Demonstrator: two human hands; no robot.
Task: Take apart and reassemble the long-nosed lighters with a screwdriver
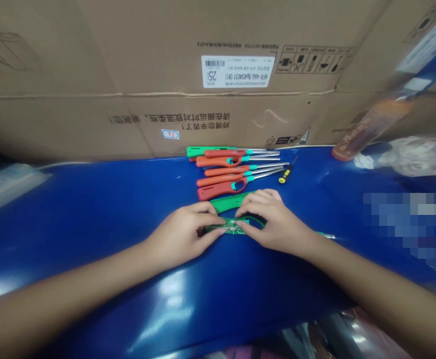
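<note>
My left hand (pixel 183 233) and my right hand (pixel 273 219) meet at the middle of the blue table (pixel 90 214). Both pinch a green lighter shell (pixel 228 227) that lies open, with small parts showing inside it. A second green shell half (pixel 228 202) lies just behind my fingers. Beyond it is a row of several orange and green long-nosed lighters (pixel 232 169) with metal tubes pointing right. A small yellow and black screwdriver (pixel 285 174) lies at the right end of the row.
Large cardboard boxes (pixel 165 75) stand along the back of the table. At the right lie a blurred orange cylinder (pixel 367 127) and crumpled clear plastic (pixel 415 154). A clear bag (pixel 4 182) sits at the left edge.
</note>
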